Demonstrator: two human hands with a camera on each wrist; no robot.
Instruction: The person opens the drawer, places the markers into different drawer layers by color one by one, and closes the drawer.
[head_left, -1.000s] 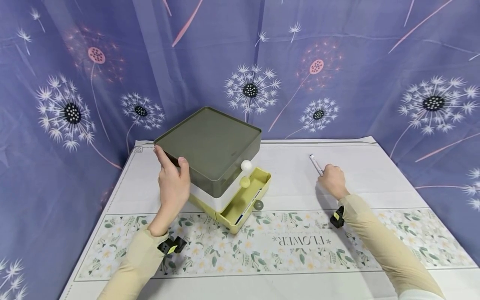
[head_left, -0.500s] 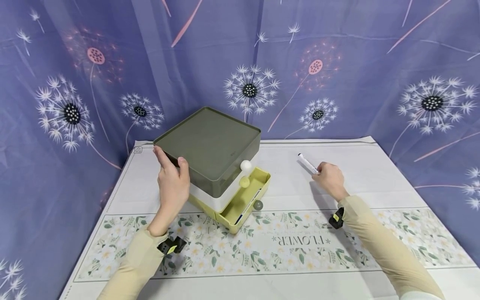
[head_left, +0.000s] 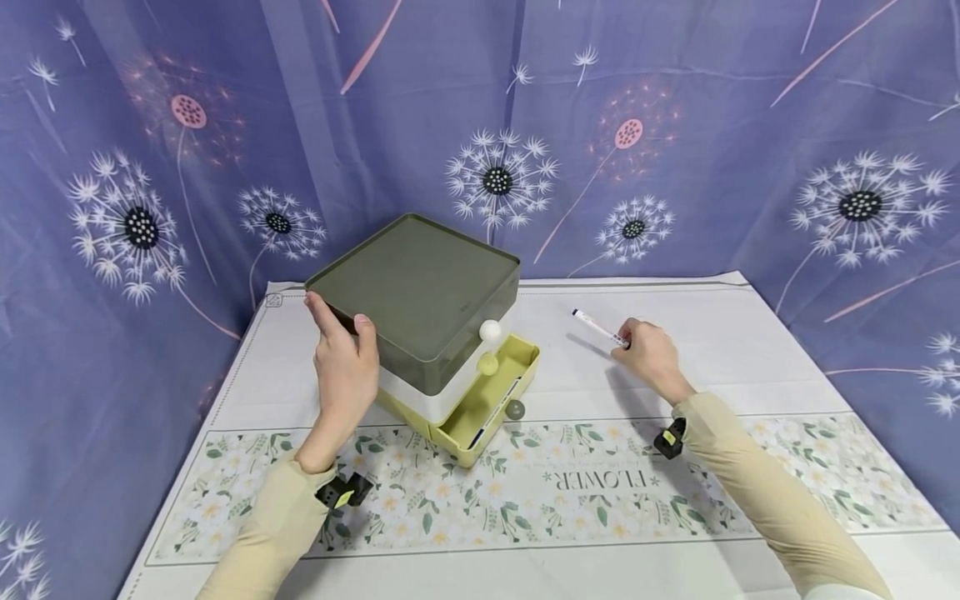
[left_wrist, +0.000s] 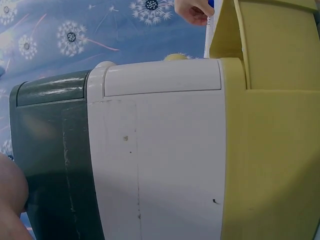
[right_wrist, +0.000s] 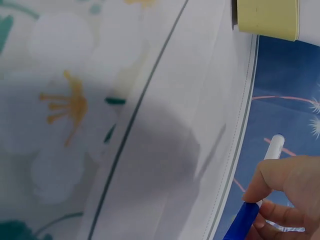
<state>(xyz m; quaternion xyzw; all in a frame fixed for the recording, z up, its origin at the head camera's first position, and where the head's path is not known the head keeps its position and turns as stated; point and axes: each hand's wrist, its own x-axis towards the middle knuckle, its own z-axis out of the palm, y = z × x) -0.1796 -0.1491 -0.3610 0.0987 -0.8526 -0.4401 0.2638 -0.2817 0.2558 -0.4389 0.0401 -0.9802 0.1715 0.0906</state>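
A three-tier drawer box stands left of centre, with a dark green top tier (head_left: pixel 416 287), a white middle tier (left_wrist: pixel 160 150) and a yellow bottom tier. Its yellow bottom drawer (head_left: pixel 519 354) is pulled out. Inside, along the drawer's front wall, lies a slim white marker (head_left: pixel 498 410) with a dark blue end. My left hand (head_left: pixel 343 362) rests on the left edge of the green tier, thumb and fingers extended. My right hand (head_left: pixel 651 354) pinches a white marker (head_left: pixel 596 327) with a blue cap (right_wrist: pixel 242 222) above the table, right of the box; its capped end points left.
Round knobs stick out from the tiers: a white knob (head_left: pixel 491 331), a yellow knob (head_left: pixel 487 364) and a grey knob (head_left: pixel 515 409). A white tablecloth (head_left: pixel 750 350) with a floral band covers the table. A purple dandelion-print curtain (head_left: pixel 720 100) hangs behind and at the sides.
My right hand has lifted the marker and carried it left, toward the box, its capped end swinging left. The left hand and the box have stayed in place.
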